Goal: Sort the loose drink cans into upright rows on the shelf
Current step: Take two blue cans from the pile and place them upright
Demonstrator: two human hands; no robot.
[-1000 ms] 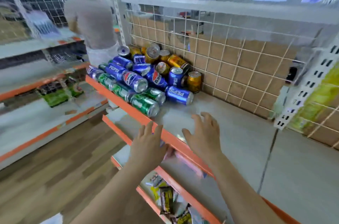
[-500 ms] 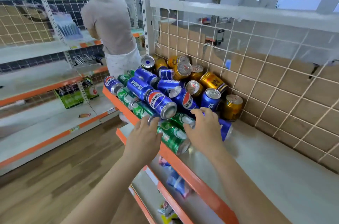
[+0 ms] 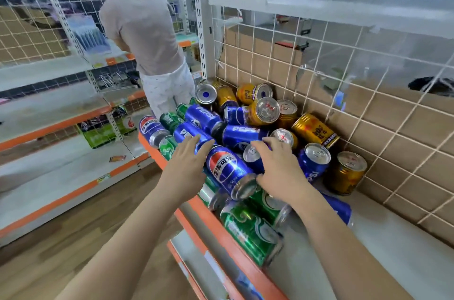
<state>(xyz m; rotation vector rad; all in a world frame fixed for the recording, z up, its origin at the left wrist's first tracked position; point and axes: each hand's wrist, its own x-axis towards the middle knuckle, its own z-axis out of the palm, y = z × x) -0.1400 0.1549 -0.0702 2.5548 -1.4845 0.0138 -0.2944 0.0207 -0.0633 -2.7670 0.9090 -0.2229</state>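
The shelf [image 3: 373, 265] carries piled cans [image 3: 242, 136] (mostly lying), one gold can [image 3: 345, 174] apparently upright.

My right hand [image 3: 277, 172] covers most of a blue can [image 3: 251, 153] beneath it, and I cannot tell whether the fingers grip it. My forearm hides all but the end of another blue can [image 3: 340, 208]. The top edge cuts off the head of the person [image 3: 145, 29] in the aisle. The goods [image 3: 247, 283] on the lower shelf [image 3: 194, 248] are too blurred to identify.
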